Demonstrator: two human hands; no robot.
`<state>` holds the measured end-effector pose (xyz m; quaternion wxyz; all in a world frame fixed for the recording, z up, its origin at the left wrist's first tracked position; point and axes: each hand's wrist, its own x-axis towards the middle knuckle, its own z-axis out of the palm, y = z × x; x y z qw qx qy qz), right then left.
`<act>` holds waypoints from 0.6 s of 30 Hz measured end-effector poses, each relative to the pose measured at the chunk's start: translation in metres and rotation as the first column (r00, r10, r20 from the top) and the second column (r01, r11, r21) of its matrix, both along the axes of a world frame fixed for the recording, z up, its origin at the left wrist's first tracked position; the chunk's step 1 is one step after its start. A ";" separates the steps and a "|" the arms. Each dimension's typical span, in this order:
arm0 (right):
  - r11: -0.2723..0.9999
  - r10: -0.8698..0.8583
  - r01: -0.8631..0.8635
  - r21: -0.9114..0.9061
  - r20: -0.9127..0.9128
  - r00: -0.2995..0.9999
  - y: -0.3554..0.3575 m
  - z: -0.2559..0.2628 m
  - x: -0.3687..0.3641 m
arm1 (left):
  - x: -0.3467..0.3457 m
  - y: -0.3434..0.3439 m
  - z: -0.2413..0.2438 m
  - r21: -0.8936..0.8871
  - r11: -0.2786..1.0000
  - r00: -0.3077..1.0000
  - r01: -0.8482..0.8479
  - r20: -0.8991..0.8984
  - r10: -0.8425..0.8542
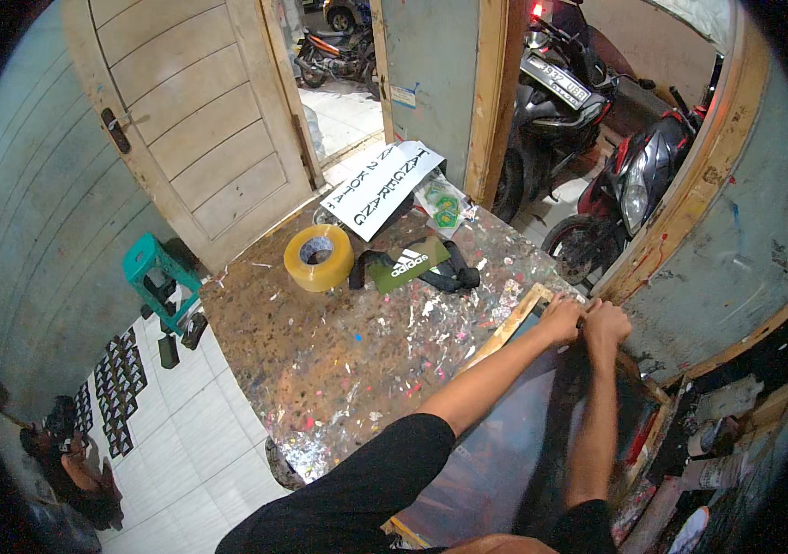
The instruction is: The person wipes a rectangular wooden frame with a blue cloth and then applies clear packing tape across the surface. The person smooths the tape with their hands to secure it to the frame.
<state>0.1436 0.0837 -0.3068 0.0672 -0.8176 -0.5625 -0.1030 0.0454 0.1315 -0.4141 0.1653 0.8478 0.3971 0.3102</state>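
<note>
My left hand [560, 319] and my right hand [606, 325] are side by side at the far end of a wooden-framed printing screen [501, 331]. Both have their fingers curled around a narrow dark bar [580, 322], which they mostly hide. The screen's bluish mesh [484, 457] stretches back towards my body under my arms. On the paint-spattered table [325, 353], left of the screen, lies an olive-green panel with an Adidas logo [409, 266] and black straps [462, 271]. A thick roll of yellowish clear tape [318, 257] sits beyond it on the left.
Printed white sheets [383, 187] and a bag with green emblems [444, 209] lie at the table's far edge. A teal stool [158, 277] and rows of dark printed pieces [117, 388] are on the floor. Another person [72, 471] is low at left. Motorcycles [633, 173] stand beyond the doorway.
</note>
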 end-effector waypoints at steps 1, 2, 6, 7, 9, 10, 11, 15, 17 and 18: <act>1.000 -0.007 0.007 0.001 -0.016 1.000 0.005 0.005 -0.008 | -0.005 0.010 -0.011 0.027 0.999 1.000 -0.027 0.010 0.027; 0.999 -0.037 0.037 0.003 -0.034 0.999 0.011 0.002 -0.010 | -0.002 0.014 -0.012 0.055 0.998 0.999 -0.031 0.019 0.030; 0.995 -0.044 0.030 -0.095 -0.143 0.989 0.013 -0.010 0.035 | 0.009 -0.008 0.015 -0.079 0.997 1.000 0.018 -0.003 -0.018; 0.995 -0.002 -0.013 -0.099 -0.157 0.988 0.013 -0.006 0.040 | 0.008 -0.008 0.017 -0.081 0.996 1.000 0.024 -0.001 -0.024; 0.983 0.042 -0.075 -0.168 -0.195 0.980 0.013 0.009 0.038 | 0.001 -0.007 0.018 -0.091 0.995 1.000 0.028 -0.004 -0.029; 0.980 0.083 -0.109 -0.168 -0.155 0.984 0.003 0.020 0.024 | -0.001 -0.008 0.021 -0.086 0.996 0.999 0.036 -0.024 -0.039; 0.976 0.121 -0.139 -0.170 -0.115 0.986 -0.003 0.026 0.011 | -0.006 -0.007 0.023 -0.095 0.995 0.998 0.022 -0.054 -0.027; 0.976 -0.057 0.018 -0.215 -0.174 0.983 0.004 0.024 0.010 | 0.002 -0.011 0.026 -0.080 0.997 0.993 0.011 -0.114 -0.020; 0.968 -0.090 0.036 -0.250 -0.210 0.974 -0.002 0.029 0.004 | 0.002 -0.014 0.026 -0.073 0.997 0.979 -0.019 -0.205 0.004; 0.956 -0.181 0.120 -0.266 -0.215 0.960 0.004 0.024 0.009 | 0.009 -0.012 0.027 -0.015 0.999 0.968 -0.035 -0.249 0.030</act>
